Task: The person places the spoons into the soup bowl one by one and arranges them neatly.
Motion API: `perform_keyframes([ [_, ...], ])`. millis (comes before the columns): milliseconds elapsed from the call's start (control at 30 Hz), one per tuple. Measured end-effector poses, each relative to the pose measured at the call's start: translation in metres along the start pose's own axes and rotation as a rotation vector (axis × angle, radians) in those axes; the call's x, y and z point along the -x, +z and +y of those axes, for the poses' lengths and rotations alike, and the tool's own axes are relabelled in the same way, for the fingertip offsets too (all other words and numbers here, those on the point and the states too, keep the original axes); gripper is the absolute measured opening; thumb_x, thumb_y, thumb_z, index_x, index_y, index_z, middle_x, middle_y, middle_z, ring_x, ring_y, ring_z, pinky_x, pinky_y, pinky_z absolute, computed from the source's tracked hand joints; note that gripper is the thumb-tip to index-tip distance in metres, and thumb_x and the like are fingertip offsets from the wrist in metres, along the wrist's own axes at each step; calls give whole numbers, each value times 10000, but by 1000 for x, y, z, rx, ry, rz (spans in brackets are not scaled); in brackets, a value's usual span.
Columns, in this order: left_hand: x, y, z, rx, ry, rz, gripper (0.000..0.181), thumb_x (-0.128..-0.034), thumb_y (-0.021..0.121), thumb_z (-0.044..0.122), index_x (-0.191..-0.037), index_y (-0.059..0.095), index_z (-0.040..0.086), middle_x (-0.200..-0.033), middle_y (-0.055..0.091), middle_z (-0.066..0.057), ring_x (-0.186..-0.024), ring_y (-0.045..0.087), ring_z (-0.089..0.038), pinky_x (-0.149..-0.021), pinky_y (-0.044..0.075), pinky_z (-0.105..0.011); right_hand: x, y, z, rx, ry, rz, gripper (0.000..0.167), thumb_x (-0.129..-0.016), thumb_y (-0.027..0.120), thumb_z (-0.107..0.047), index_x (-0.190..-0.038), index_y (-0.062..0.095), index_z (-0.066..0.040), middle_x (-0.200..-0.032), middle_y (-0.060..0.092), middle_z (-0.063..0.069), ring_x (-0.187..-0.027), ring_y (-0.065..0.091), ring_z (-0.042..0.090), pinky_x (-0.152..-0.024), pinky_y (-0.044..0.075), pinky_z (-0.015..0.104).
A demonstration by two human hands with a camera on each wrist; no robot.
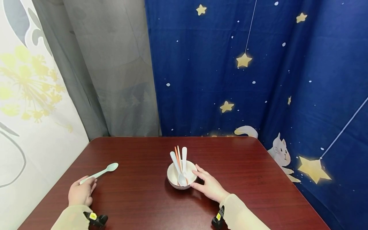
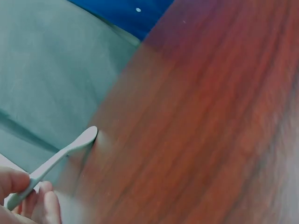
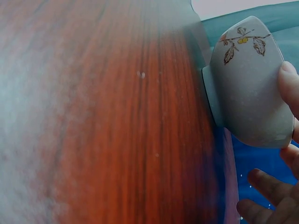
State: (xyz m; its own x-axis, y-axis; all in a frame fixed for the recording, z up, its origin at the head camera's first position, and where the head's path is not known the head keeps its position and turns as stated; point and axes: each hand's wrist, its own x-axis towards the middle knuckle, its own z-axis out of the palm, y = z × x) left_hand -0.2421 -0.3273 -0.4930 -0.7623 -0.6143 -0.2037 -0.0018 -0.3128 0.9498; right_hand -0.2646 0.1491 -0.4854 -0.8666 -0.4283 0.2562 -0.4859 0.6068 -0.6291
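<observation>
In the head view, my left hand (image 1: 80, 192) pinches a mint-green spoon (image 1: 99, 173) by the handle end, above the left side of the table. The spoon's scoop points away to the right. The left wrist view shows the spoon (image 2: 60, 156) between thumb and fingers. My right hand (image 1: 210, 185) holds the right side of a white bowl (image 1: 172, 179), thumb and forefinger at its rim. Inside lean a pale blue-grey spoon (image 1: 174, 159), a white spoon (image 1: 184, 156) and thin orange and cream sticks (image 1: 177, 157). In the right wrist view, the bowl (image 3: 252, 88) has a leafy branch pattern outside.
The bowl stands on a dark red-brown wooden table (image 1: 138, 191). Behind the table hang a grey curtain (image 1: 115, 70) and a blue star-patterned curtain (image 1: 201, 70). A white patterned cloth (image 1: 34, 143) hangs along the left side.
</observation>
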Motion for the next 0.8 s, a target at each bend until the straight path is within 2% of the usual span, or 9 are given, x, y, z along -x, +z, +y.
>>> perform_keyframes([
  [133,3,3,3,154,-3,41,249,-901,575,-10,-1110,462,66,-743,602,103,-693,655,-15,-717,535,-175,0,0,0,-5,-2,1,610,-887,661,-447,-1360,548,-78,-1528,344,81,-1388,327,272,-1075,317,491],
  [333,3,6,4,279,39,109,228,-886,600,-50,-1059,477,36,-704,638,38,-615,666,-77,-594,552,-207,0,1,1,-7,-5,5,608,-886,664,-442,-1358,550,-76,-1526,347,81,-1387,328,271,-1076,317,490],
  [500,1,7,2,315,72,151,372,-863,627,-78,-1082,409,129,-729,627,22,-585,658,-92,-576,554,-219,0,1,1,-7,-2,2,610,-887,660,-451,-1362,547,-84,-1529,343,65,-1389,327,258,-1077,318,486],
  [633,-2,8,2,295,73,184,439,-854,644,-61,-1095,382,195,-720,615,17,-569,650,-94,-586,557,-224,0,1,1,-6,1,-4,617,-888,653,-463,-1365,545,-86,-1531,338,65,-1391,323,258,-1077,317,489],
  [800,-4,8,1,253,68,195,424,-859,645,-47,-1077,387,210,-697,624,23,-573,651,-87,-592,557,-224,0,0,1,-6,2,-8,619,-892,648,-461,-1367,540,-79,-1534,332,71,-1392,318,263,-1077,315,490],
])
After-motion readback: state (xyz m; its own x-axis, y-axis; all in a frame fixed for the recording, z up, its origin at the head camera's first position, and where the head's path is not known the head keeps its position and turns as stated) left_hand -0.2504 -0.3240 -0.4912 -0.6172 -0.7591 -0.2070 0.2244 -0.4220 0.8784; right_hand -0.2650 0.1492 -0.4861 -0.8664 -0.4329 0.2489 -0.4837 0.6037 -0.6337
